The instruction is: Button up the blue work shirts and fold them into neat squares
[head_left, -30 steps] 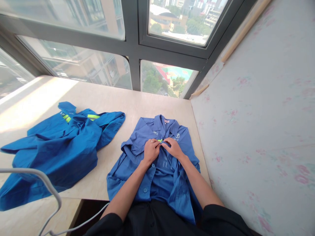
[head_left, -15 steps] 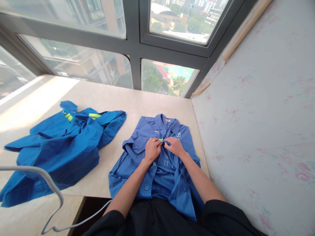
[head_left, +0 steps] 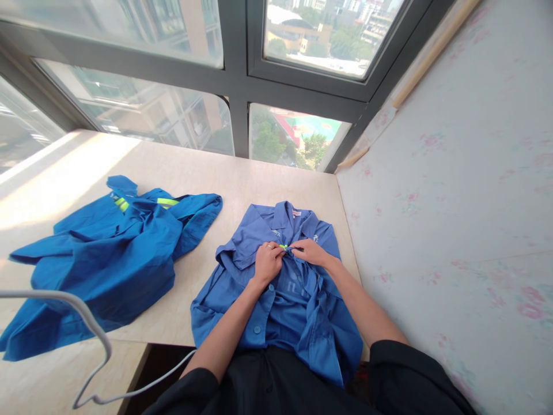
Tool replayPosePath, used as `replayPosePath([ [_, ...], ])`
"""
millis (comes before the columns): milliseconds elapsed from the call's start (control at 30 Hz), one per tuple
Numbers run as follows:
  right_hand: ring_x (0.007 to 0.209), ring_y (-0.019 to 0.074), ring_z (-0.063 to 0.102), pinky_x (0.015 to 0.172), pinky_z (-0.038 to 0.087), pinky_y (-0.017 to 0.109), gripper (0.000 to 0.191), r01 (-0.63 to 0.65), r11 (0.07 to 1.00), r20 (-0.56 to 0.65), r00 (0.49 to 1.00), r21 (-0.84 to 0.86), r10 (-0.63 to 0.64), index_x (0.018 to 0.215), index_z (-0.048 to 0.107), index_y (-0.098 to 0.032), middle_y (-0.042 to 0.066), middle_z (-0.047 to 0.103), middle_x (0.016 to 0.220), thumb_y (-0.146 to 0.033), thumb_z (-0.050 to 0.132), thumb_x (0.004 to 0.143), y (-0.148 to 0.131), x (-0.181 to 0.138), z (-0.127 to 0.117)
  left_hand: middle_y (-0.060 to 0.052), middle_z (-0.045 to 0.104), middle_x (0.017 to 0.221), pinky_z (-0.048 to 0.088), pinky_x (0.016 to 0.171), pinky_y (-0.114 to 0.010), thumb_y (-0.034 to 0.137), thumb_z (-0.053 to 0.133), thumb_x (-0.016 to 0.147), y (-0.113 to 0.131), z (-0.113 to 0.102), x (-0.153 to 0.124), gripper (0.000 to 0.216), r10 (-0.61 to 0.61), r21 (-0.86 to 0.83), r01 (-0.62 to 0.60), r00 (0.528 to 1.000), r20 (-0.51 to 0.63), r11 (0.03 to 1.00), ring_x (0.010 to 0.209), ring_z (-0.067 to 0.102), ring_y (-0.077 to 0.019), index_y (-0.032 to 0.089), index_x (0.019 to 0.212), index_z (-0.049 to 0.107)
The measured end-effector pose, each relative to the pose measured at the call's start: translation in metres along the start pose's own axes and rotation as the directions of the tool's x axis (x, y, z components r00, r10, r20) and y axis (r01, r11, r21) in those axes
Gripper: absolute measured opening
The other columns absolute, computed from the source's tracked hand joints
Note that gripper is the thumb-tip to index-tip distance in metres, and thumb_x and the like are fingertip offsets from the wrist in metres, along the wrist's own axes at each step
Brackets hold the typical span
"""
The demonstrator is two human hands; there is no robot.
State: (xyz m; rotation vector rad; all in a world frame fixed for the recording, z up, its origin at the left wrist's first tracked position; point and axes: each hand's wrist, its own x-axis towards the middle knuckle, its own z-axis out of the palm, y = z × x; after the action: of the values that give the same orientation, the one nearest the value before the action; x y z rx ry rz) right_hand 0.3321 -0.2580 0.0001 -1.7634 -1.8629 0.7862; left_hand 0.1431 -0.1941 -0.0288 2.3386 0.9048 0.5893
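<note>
A light blue button-up shirt (head_left: pixel 294 305) lies face up on the pale wooden table (head_left: pixel 224 178), collar toward the window, its lower part hanging over the near edge. My left hand (head_left: pixel 266 262) and my right hand (head_left: pixel 310 252) meet on its chest just below the collar. Each hand pinches one front edge of the shirt, fingers closed. A small yellow-green bit (head_left: pixel 283 246) shows between the fingertips. The shirt front hangs apart below my hands, with blue buttons along the left edge.
A darker blue work garment (head_left: pixel 108 253) with yellow-green reflective strips lies crumpled on the left of the table. A white wire hanger (head_left: pixel 86 328) pokes in at the lower left. Windows run along the far side; a floral-papered wall (head_left: pixel 453 202) borders the table's right edge.
My right hand has drawn slightly right and flattened, pulling its shirt edge taut. My left hand has barely moved.
</note>
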Motion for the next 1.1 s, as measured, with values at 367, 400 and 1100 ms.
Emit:
replayPosePath([
  [367, 0.089, 0.0208, 0.069, 0.080, 0.049, 0.029, 0.020, -0.013, 0.999, -0.077, 0.997, -0.031, 0.011, 0.098, 0.074, -0.022, 0.005, 0.076, 0.097, -0.033, 0.060, 0.090, -0.010, -0.008, 0.005, -0.005, 0.070, 0.097, 0.044, 0.082, -0.035, 0.023, 0.058, 0.091, 0.000, -0.002, 0.001, 0.018, -0.007, -0.032, 0.007, 1.000, -0.001, 0.999, 0.091, 0.058, -0.0208, 0.025, 0.094, 0.075],
  [400, 0.090, 0.0215, 0.069, 0.080, 0.049, 0.030, 0.020, -0.020, 0.995, -0.114, 0.993, -0.099, 0.008, 0.097, 0.074, -0.021, 0.006, 0.076, 0.098, -0.033, 0.060, 0.089, -0.012, -0.008, 0.008, -0.005, 0.071, 0.097, 0.044, 0.082, -0.035, 0.023, 0.058, 0.091, 0.000, -0.002, 0.001, 0.018, -0.005, -0.036, 0.004, 1.000, -0.009, 0.999, 0.091, 0.058, -0.0207, 0.025, 0.094, 0.075],
  [1100, 0.060, 0.0119, 0.052, 0.058, 0.030, 0.023, 0.023, -0.079, 0.964, 0.099, 0.989, -0.254, 0.107, 0.071, 0.071, -0.018, -0.001, 0.066, 0.064, -0.021, 0.051, 0.082, -0.015, 0.006, -0.010, -0.004, 0.071, 0.088, 0.042, 0.075, -0.034, 0.024, 0.068, 0.086, -0.003, 0.004, -0.002, 0.009, 0.046, -0.070, -0.054, 0.993, -0.110, 0.996, 0.084, 0.057, -0.0195, 0.024, 0.088, 0.077],
])
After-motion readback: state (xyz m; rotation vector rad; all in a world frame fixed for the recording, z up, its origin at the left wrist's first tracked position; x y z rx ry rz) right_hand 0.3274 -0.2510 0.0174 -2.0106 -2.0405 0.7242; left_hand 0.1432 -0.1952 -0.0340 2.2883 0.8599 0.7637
